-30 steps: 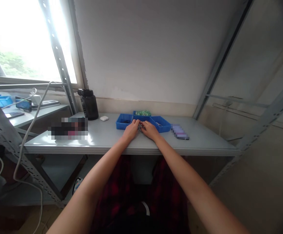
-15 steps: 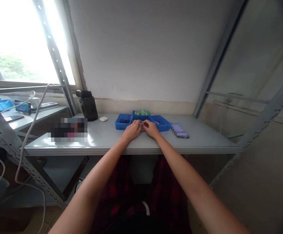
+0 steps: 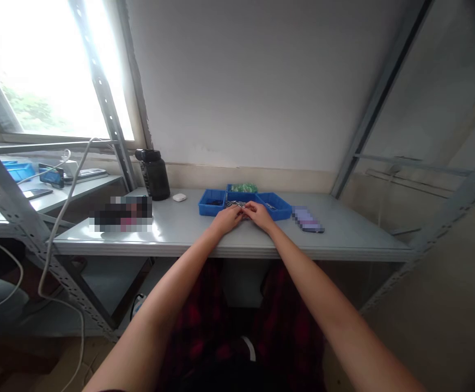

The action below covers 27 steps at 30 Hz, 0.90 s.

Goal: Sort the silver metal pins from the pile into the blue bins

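My left hand (image 3: 228, 219) and my right hand (image 3: 259, 215) meet fingertip to fingertip at the near side of the blue bins. The fingers of both are closed in a pinch; what lies between them is too small and too covered to name. Just behind the fingertips, slender shiny metal pieces (image 3: 232, 203) fill the middle bin. To the left is a blue bin (image 3: 207, 210) with dark small parts, and to the right another blue bin (image 3: 281, 213) holds thin metallic pieces. Green packing (image 3: 243, 188) shows in the bin at the back.
A dark bottle (image 3: 156, 177) and a white earbud case (image 3: 179, 197) stand at the back left. Blurred-out items (image 3: 121, 215) lie left on the grey table (image 3: 188, 234). A phone (image 3: 309, 220) lies right of the bins. Metal shelf posts rise at both sides; a white cable hangs at left.
The whole view has shifted slightly, so everything sits further right. My fingers have turned downward a little, and the shiny metal between them is now mostly covered; more of the middle bin shows.
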Tool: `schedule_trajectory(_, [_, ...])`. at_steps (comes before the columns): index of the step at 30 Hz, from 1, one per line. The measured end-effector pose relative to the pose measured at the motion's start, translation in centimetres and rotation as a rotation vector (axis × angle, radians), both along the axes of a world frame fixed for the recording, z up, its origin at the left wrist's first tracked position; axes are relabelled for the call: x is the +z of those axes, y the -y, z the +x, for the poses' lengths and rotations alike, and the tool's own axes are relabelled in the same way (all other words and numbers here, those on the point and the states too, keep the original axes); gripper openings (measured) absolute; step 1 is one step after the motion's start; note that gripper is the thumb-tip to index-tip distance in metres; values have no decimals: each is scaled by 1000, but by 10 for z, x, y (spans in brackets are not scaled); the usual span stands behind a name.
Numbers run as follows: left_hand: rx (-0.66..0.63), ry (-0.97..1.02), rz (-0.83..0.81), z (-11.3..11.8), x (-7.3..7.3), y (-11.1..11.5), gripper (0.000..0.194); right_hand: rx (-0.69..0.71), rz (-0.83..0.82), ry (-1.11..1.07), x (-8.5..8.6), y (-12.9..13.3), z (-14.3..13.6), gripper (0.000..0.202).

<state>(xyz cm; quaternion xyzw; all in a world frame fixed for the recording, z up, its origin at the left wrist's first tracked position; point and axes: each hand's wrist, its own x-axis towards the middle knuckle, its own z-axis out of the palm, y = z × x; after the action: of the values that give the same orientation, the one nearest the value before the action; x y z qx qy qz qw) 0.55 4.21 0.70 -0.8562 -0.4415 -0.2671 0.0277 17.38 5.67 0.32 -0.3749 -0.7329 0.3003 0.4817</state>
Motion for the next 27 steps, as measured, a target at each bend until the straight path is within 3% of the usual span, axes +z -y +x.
schedule_trajectory(5, [13,-25,45,0,-1,0,23,-24,48,50,-4,-5,1,19])
schedule_trajectory(14, [105,-26,80,0,3,5,25,-251,211,145,-4,-5,4,17])
schedule_trajectory(20, [143,6,94,1,5,7,25,-214,229,278,-4,-5,4,14])
schedule_trajectory(27, [44,18,95,2,5,9,26,-170,249,344,-4,-3,4,15])
